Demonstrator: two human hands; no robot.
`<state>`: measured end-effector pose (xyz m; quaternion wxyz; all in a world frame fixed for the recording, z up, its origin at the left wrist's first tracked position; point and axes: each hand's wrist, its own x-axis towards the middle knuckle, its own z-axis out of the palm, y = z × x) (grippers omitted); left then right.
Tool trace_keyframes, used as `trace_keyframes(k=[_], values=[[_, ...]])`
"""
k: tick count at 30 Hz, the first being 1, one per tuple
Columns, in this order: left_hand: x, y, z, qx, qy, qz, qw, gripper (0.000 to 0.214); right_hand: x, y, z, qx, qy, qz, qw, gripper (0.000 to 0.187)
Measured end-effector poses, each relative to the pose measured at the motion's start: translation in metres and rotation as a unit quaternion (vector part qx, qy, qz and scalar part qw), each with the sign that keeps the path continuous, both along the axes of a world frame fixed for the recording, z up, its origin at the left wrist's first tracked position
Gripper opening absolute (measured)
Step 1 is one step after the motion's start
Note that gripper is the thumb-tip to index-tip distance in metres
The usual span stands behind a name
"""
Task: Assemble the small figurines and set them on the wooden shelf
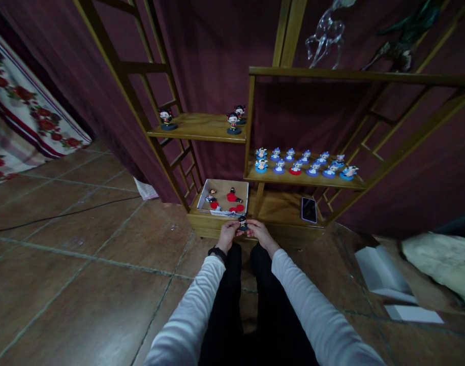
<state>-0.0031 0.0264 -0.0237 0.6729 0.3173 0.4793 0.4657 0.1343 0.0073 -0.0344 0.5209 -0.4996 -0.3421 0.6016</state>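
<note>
Between my two hands I hold a small black-haired figurine [243,222] on a dark round base, just in front of the low shelf. My left hand [229,233], with a dark band at the wrist, grips it from the left. My right hand [258,230] pinches it from the right. Right behind them stands an open cardboard box [220,185] holding several small figurines and red round bases [231,197]. On the upper left shelf, similar black-haired figurines stand upright: one at the left end [166,118], and two near the right end, the front one [233,123] partly covering the other.
Two rows of blue and purple figurines [290,155] line the middle shelf [278,176]. A phone [309,210] lies on the low shelf. Above stand a clear horse statue [329,35] and a dark statue [402,48]. White box pieces [384,274] lie on the floor at right.
</note>
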Motion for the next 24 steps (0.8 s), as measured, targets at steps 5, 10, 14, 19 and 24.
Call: trace_keyframes(k=[5, 10, 14, 19, 24], values=[[-0.0007, -0.0027, 0.0046, 0.019, -0.023, -0.024, 0.999, 0.019, 0.0005, 0.0012, -0.0005, 0.0, 0.027, -0.015, 1.0, 0.023], [0.0001, -0.0071, 0.009, 0.031, -0.041, -0.047, 0.998, 0.036, 0.0001, 0.0022, -0.0023, 0.006, 0.043, -0.044, 0.998, 0.022], [-0.0006, -0.0073, 0.0069, 0.049, -0.035, -0.046, 0.997, 0.04, 0.001, 0.0007, -0.0006, 0.001, 0.039, -0.026, 0.999, 0.022], [-0.0039, -0.0042, 0.0034, 0.038, -0.045, -0.072, 0.996, 0.038, 0.0034, -0.0006, 0.0039, -0.007, 0.041, -0.026, 0.999, 0.017], [-0.0051, -0.0035, 0.0042, 0.025, -0.057, -0.082, 0.995, 0.037, 0.0032, -0.0011, 0.0059, -0.017, 0.067, -0.023, 0.997, 0.019]])
